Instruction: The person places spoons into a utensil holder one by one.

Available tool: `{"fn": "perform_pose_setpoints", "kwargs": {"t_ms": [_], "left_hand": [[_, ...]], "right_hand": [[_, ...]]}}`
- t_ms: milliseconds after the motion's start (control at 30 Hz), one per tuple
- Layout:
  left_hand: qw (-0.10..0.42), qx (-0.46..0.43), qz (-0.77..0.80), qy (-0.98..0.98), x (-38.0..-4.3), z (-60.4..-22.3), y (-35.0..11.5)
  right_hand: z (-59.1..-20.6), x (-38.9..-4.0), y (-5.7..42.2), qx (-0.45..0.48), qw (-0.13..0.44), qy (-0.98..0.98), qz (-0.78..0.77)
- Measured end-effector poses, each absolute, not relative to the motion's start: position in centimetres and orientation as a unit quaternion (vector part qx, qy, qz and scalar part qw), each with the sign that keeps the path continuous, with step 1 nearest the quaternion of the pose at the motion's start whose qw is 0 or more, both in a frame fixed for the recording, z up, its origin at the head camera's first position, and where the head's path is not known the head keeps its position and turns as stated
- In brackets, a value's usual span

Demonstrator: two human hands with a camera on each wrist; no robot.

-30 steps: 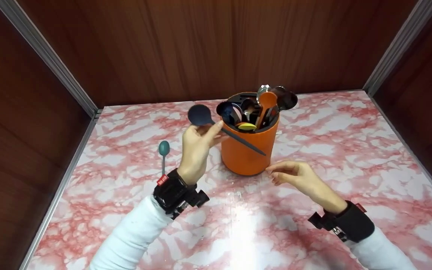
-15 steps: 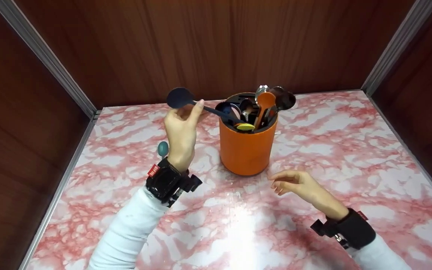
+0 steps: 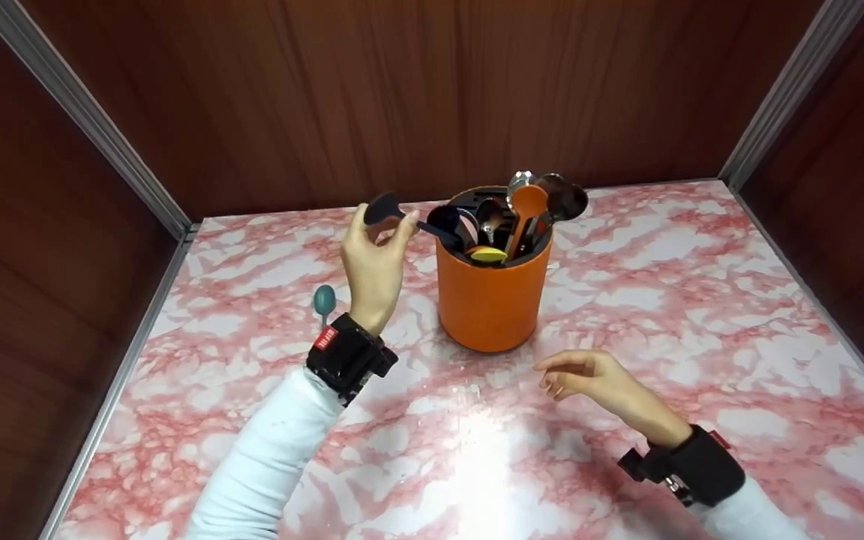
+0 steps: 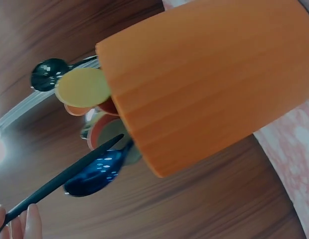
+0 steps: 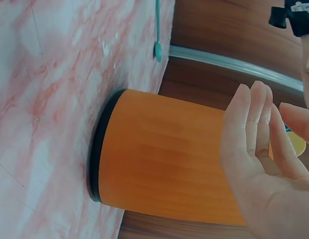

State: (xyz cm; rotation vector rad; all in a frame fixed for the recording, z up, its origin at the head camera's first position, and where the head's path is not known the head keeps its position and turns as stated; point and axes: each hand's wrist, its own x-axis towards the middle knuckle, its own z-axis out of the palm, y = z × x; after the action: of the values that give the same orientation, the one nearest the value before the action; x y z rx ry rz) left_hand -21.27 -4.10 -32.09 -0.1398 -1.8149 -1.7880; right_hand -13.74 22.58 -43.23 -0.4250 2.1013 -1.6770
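My left hand (image 3: 373, 266) pinches a dark spoon (image 3: 383, 208) just below its round bowl, at the left of an orange utensil holder (image 3: 488, 307). The spoon's handle (image 4: 65, 177) points right, its tip over the holder's opening beside a shiny blue spoon (image 4: 97, 174). In the head view that tip is hard to separate from the dark utensils. My right hand (image 3: 589, 379) hovers in front and to the right of the holder, fingers loosely bent around nothing. Several spoons stand in the holder, among them an orange spoon (image 3: 528, 204) and a yellow one (image 3: 489, 254).
A teal spoon (image 3: 325, 300) lies on the pink-marbled table (image 3: 672, 300), left of the holder and partly hidden by my left wrist. Brown wood-grain panels (image 3: 372, 97) with metal corner strips enclose the table at the back and sides.
The left hand has lifted the dark spoon up and back from the holder's front, then shifted right. Its handle tip has gone from outside the wall to the opening. My right hand has dropped slightly.
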Motion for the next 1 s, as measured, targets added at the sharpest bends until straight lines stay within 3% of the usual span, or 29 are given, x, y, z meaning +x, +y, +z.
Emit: {"fn": "perform_pose_setpoints", "kwargs": {"t_ms": [367,1000], "left_hand": [[0.271,-0.071,-0.636,-0.719,-22.0,-33.6,-3.4],[0.209,-0.095,-0.521,-0.822,-22.4,-37.1,-2.5]], "right_hand": [[-44.2,-13.6,23.0,-0.179,0.197,0.730,-0.629],[-44.7,-13.3,23.1,-0.141,0.208,0.733,-0.632]]}}
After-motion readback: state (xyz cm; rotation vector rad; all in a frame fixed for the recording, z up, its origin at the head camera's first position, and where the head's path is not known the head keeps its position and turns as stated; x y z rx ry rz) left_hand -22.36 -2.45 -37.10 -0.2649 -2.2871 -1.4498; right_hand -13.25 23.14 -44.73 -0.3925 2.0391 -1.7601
